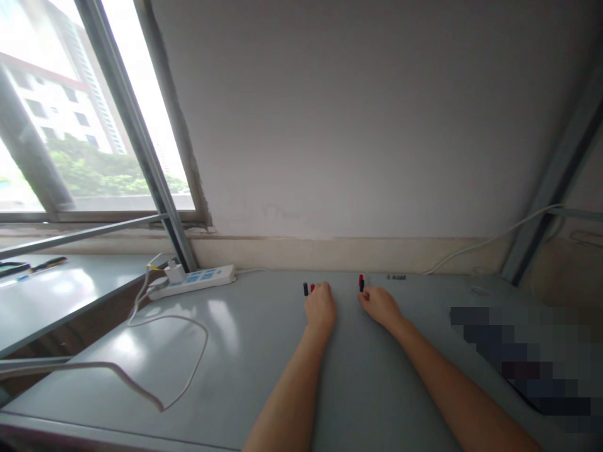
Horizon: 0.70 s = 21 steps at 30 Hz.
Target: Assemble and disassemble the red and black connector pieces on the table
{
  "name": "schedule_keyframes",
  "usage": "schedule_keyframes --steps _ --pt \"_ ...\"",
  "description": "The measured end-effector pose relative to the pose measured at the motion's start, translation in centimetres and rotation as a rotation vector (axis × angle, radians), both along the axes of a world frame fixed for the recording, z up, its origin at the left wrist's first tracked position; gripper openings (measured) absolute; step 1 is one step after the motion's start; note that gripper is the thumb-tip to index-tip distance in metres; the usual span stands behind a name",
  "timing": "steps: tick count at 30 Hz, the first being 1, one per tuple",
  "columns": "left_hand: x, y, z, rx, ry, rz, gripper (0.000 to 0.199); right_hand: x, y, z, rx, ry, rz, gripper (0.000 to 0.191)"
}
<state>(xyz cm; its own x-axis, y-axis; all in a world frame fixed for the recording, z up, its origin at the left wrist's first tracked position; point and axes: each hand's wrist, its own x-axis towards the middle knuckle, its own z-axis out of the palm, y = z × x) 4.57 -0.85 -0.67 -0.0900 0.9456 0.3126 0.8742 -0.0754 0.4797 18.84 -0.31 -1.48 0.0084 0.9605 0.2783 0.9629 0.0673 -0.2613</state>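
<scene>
My left hand [320,304] is closed on the table, its fingertips turned away from me. Just left of its fingers stand a small black cylinder [305,289] and a small red cylinder [312,287], partly covered by the hand. Whatever lies inside the left fingers is hidden. My right hand [380,306] is curled in a pinch, thumb and forefinger at the foot of another small black cylinder [362,285]. Behind that one a red cylinder [360,277] stands upright. The two hands are a short way apart.
A row of several tiny dark parts [396,277] lies near the wall. To the left is a white power strip [200,279] with plugs, its cable [202,326] looping over the grey table [264,351]. Metal posts [176,229] rise at both sides. A blurred-out object [527,358] lies right.
</scene>
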Motion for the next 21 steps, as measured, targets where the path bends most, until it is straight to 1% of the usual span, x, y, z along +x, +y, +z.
schedule_keyframes --steps 2,4,7,9,11,14,18,21 --pt "0.1 0.5 -0.5 0.044 -0.165 -0.063 0.026 0.0 0.1 -0.1 0.027 0.041 0.029 0.024" --pt "0.4 1.0 -0.9 0.055 -0.375 -0.122 0.023 -0.1 0.3 -0.3 0.067 0.118 0.083 0.027" --pt "0.9 1.6 -1.2 -0.002 -0.681 -0.185 0.024 -0.1 0.7 -0.6 0.096 0.272 0.201 0.032" --pt "1.2 1.8 -1.3 -0.039 -0.814 -0.204 0.023 -0.1 0.9 -0.8 0.087 0.349 0.268 0.034" --pt "1.3 1.9 -1.4 -0.053 -0.883 -0.218 0.021 -0.1 1.0 -0.9 0.082 0.395 0.295 0.034" --pt "1.3 1.7 -1.3 -0.069 -0.935 -0.247 0.020 -0.1 1.1 -1.0 0.082 0.444 0.287 0.033" --pt "1.3 1.6 -1.2 -0.091 -0.956 -0.272 0.020 -0.2 1.2 -0.9 0.071 0.499 0.285 0.034" --pt "1.3 1.5 -1.1 -0.100 -0.962 -0.263 0.020 -0.2 1.3 -0.8 0.049 0.555 0.295 0.032"
